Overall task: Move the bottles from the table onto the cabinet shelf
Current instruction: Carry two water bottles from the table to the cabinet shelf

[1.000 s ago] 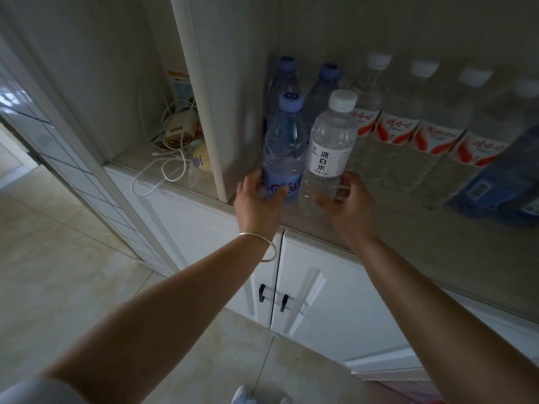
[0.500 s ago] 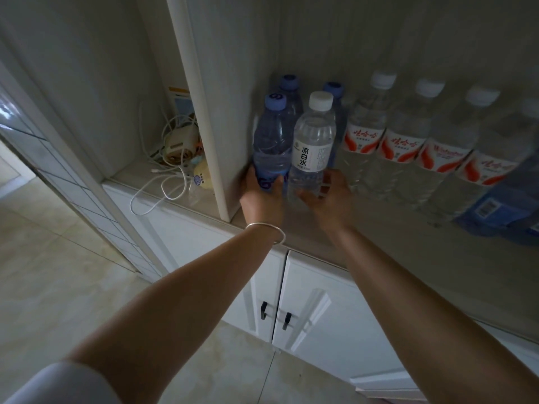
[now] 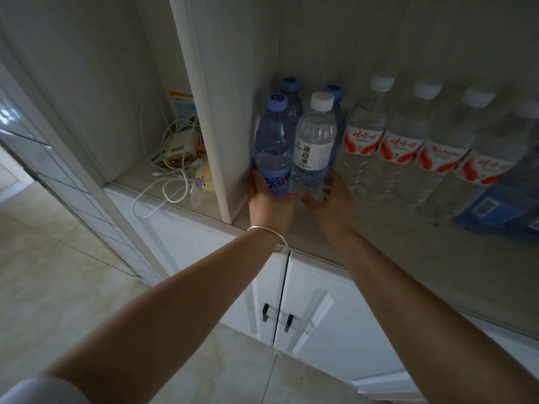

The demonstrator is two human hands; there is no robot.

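We see two bottles held at the left end of the cabinet shelf, close to the white divider panel. The left hand curls its fingers round the base of the blue-tinted bottle, which has a lilac cap. The right hand grips the base of the clear bottle, white-capped and labelled in Chinese characters. Both stand upright, touching side by side, each holding clear water; whether their bases rest on the shelf we cannot tell, since the hands cover them.

Behind them we count two more blue-capped bottles, mostly hidden. To the right stands a row of four white-capped bottles with red-and-white labels, also holding water; the last one blurs toward the edge. Further right a blue pack with a barcode is cut off by the frame.

A thin silver bangle circles the left wrist. Left of the divider, another compartment holds a tangle of white cables, a cream device and a yellowish round object, hard to identify. Below the shelf are two white cupboard doors with dark handles.
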